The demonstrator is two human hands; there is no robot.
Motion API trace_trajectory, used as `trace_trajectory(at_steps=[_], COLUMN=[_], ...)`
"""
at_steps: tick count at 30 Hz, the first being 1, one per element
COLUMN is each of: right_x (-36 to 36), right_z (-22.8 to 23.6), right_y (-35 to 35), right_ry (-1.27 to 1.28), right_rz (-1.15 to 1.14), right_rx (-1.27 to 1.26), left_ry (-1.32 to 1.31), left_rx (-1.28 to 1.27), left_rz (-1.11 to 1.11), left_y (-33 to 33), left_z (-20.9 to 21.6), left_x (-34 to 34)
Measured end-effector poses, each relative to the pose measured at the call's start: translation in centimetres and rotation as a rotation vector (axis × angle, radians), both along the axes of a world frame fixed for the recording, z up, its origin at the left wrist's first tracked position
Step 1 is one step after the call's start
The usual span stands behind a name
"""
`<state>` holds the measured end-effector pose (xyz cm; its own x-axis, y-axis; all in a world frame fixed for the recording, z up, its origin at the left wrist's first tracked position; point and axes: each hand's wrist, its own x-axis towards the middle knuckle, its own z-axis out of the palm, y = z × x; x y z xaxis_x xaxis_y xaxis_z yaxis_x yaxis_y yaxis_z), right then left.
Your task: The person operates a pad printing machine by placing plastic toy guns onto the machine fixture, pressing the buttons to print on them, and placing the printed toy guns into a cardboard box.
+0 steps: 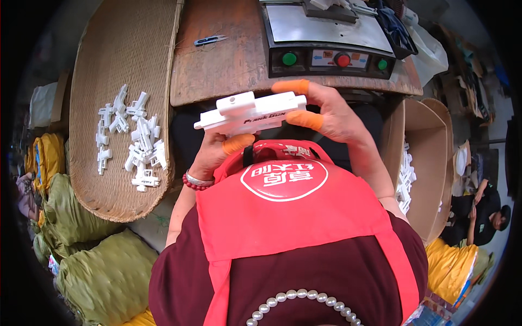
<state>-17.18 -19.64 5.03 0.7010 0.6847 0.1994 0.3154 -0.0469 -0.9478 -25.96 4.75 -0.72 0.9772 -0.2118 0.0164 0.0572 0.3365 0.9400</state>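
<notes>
Both hands held one white plastic toy gun [247, 114] in front of the chest, just above the red apron [283, 206] and below the edge of the wooden worktop [228, 60]. The left hand [209, 157] was clenched on the toy from underneath, its orange-capped thumb pressed against the lower edge. The right hand [331, 117] gripped the far end, with two orange-capped fingers laid over the top and side. Neither grip was released.

On the person's left, a shallow woven tray [109, 179] carried a loose scatter of small white plastic parts [133, 144], seemingly not yet put together. On the right, an open cardboard box [429, 163] showed a stack of white pieces [405, 179] at its inner edge; whether these were finished could not be told.

Judging by this, the work looked to be in mid-run: one toy in the hands looked nearly assembled, many parts remained on the tray, and some pieces were already in the box.

A machine with a metal plate and green and red buttons [329, 38] stood on the worktop beyond the hands, and small snips [209, 39] lay beside it, untouched.
</notes>
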Motion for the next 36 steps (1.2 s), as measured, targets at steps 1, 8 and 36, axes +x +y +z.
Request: trace_trajectory(at_steps=[1,8,36], right_x=[0.0,2.0,29.0], right_z=[-0.4,-3.9,-4.7], right_y=[0.3,0.6,-13.7], right_ry=[0.054,0.297,-1.032], right_rz=[-0.003,-0.114,-1.188], right_rx=[0.018,0.228,0.029], left_ry=[0.003,0.159,-0.896], left_rx=[0.000,0.078,1.343], left_rz=[-0.001,0.000,0.276], left_y=[-0.1,-0.7,-6.9], left_z=[0.1,1.3,1.3], left_x=[0.0,1.9,22.5])
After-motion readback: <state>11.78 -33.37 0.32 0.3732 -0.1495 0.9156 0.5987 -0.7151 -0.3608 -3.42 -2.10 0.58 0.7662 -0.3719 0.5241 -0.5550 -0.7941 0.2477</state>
